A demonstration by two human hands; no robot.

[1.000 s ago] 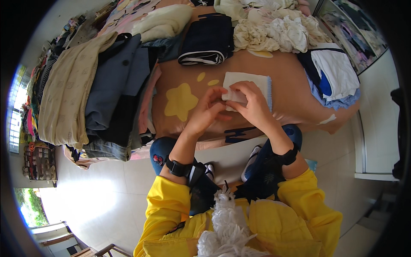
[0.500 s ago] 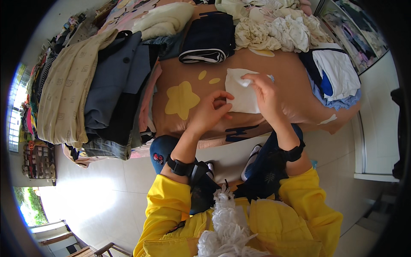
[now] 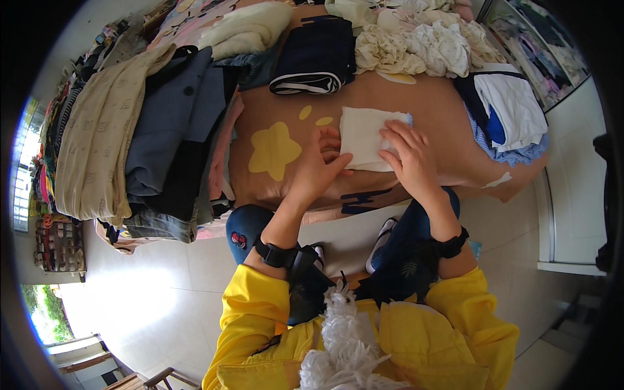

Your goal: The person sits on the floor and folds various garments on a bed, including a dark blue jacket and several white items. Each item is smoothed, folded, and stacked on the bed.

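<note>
A small white cloth [image 3: 361, 133], folded into a flat square, lies on the brown bedsheet [image 3: 279, 107] right in front of me. My right hand [image 3: 411, 151] rests on the cloth's right side, its fingers stretched out over the fabric. At the cloth's left edge is my left hand [image 3: 318, 159], fingers loosely bent and apart, with the thumb tip by the lower left corner. A bit of blue shows at the cloth's upper right corner.
Folded clothes [image 3: 172, 123] are piled along the left of the bed. Beyond the cloth lie folded navy trousers [image 3: 315, 55] and crumpled cream fabric [image 3: 416, 49]. A stack with a white garment [image 3: 513, 110] stands at the right, near an open wardrobe [image 3: 543, 49].
My right hand has come down from pinching a raised fold of the cloth to lying flat on it. The cloth is now a smoother, neater square. My left hand has barely moved.
</note>
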